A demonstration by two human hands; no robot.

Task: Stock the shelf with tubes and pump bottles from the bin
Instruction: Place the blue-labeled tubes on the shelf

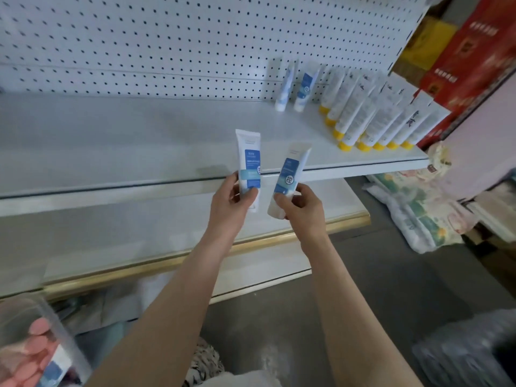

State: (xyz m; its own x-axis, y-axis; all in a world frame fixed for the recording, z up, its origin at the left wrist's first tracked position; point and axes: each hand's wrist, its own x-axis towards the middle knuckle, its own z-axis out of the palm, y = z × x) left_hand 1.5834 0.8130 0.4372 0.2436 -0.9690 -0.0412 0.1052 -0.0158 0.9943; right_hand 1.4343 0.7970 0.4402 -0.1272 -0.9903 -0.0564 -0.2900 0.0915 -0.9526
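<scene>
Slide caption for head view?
Left hand holds one blue-label tube, right hand a second tube, before a shelf with two matching tubes and yellow-capped tubes.

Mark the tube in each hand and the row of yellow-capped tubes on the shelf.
left-hand tube (252, 163): head view, blue label.
right-hand tube (287, 174): head view, blue label.
yellow-capped tubes (353, 121): head view, a front tube's white body.

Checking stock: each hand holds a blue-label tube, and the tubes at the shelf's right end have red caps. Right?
No: the head view shows yellow caps on those tubes, not red. The left hand holds one blue-label tube, the right hand another.
</scene>
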